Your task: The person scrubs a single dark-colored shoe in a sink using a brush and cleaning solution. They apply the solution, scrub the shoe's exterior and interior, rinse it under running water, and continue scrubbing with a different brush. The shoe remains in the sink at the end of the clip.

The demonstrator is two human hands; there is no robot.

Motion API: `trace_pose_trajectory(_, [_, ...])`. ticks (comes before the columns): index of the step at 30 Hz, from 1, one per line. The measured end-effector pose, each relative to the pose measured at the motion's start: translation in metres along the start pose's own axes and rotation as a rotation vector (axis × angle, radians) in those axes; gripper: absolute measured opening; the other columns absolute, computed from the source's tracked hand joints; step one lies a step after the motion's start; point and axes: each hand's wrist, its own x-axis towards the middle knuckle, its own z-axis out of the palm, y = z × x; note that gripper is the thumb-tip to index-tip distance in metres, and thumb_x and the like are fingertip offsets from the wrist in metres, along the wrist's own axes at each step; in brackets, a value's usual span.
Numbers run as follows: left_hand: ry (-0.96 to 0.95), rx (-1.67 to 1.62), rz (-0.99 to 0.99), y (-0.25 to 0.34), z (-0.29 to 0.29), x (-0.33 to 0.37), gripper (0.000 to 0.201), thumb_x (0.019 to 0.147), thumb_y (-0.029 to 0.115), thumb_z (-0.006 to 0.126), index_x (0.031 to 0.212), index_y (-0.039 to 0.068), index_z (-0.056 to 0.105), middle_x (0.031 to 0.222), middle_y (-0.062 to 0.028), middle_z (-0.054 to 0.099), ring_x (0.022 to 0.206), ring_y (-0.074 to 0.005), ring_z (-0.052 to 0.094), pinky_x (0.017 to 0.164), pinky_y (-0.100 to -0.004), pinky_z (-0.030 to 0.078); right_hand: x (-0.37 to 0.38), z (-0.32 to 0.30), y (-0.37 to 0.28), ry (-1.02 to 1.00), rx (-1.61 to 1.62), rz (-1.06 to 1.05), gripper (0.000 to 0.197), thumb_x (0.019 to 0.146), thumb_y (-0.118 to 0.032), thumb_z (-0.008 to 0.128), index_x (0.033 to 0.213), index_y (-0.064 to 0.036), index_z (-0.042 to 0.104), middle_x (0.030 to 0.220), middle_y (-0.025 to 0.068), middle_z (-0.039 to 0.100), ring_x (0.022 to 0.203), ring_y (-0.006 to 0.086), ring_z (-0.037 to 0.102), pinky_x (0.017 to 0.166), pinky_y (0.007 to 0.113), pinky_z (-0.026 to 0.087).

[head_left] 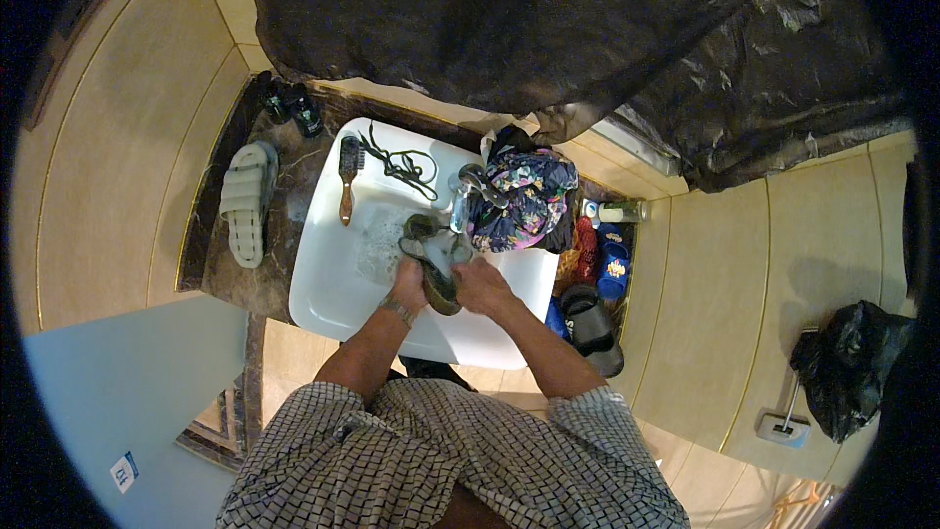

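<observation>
An olive-green shoe (440, 284) with a pale inside is held tilted over the white sink (318, 269), below the metal faucet (480, 182). My left hand (410, 285) is closed on its near left side. From the right, my right hand (482, 286) is closed at the shoe's opening, its fingertips partly hidden. Water or suds whiten the inside of the shoe. Dark green shoelaces (403, 168) lie loose on the sink's far ledge, beside a wooden-handled brush (348, 186) with dark bristles.
A bundle of dark floral cloth (524, 191) covers the sink's far right corner. A pale slipper (251, 204) lies on the dark marble counter at left. Blue slippers (614, 263) and a black slide (590, 325) sit at right. Black plastic sheeting (470, 20) hangs beyond.
</observation>
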Motion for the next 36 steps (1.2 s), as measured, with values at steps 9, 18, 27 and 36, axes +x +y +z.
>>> trace_pose_trajectory(9, [0.091, -0.051, -0.059, -0.007, -0.02, -0.003, 0.051, 0.106, 0.052, 0.047, 0.136, 0.012, 0.059, 0.131, -0.0082, 0.066, 0.116, -0.0284, 0.065, 0.104, -0.0466, 0.053, 0.011, -0.004, -0.013, 0.032, 0.058, 0.102, 0.022, 0.09, -0.016, 0.059, 0.105, -0.0025, 0.067, 0.11, 0.0326, 0.067, 0.1, 0.0482, 0.068, 0.087, 0.055, 0.057])
trace_pose_trajectory(18, [0.148, -0.027, -0.092, 0.003, -0.011, -0.009, 0.05, 0.107, 0.052, 0.044, 0.134, 0.013, 0.06, 0.129, -0.0086, 0.067, 0.114, -0.029, 0.066, 0.102, -0.0474, 0.054, -0.004, -0.02, -0.026, -0.073, 0.02, -0.011, 0.024, 0.089, -0.016, 0.058, 0.105, -0.0015, 0.068, 0.105, 0.0281, 0.069, 0.101, 0.0469, 0.067, 0.09, 0.055, 0.056])
trace_pose_trajectory(27, [0.182, -0.004, -0.098, -0.001, -0.018, -0.002, 0.053, 0.106, 0.054, 0.044, 0.139, 0.013, 0.056, 0.133, -0.0091, 0.064, 0.115, -0.0295, 0.065, 0.101, -0.0471, 0.054, -0.022, -0.026, -0.023, -0.136, 0.014, 0.016, 0.025, 0.094, -0.017, 0.055, 0.112, -0.0085, 0.069, 0.104, 0.0259, 0.069, 0.101, 0.0432, 0.068, 0.087, 0.053, 0.056])
trace_pose_trajectory(36, [0.239, 0.047, -0.062, -0.002, -0.001, -0.017, 0.05, 0.105, 0.056, 0.047, 0.123, 0.013, 0.065, 0.114, -0.0061, 0.07, 0.103, -0.0265, 0.068, 0.094, -0.0441, 0.057, -0.003, -0.003, -0.015, 0.03, -0.024, 0.121, 0.021, 0.091, -0.02, 0.059, 0.104, -0.0059, 0.066, 0.103, 0.0252, 0.07, 0.094, 0.0444, 0.07, 0.083, 0.054, 0.057])
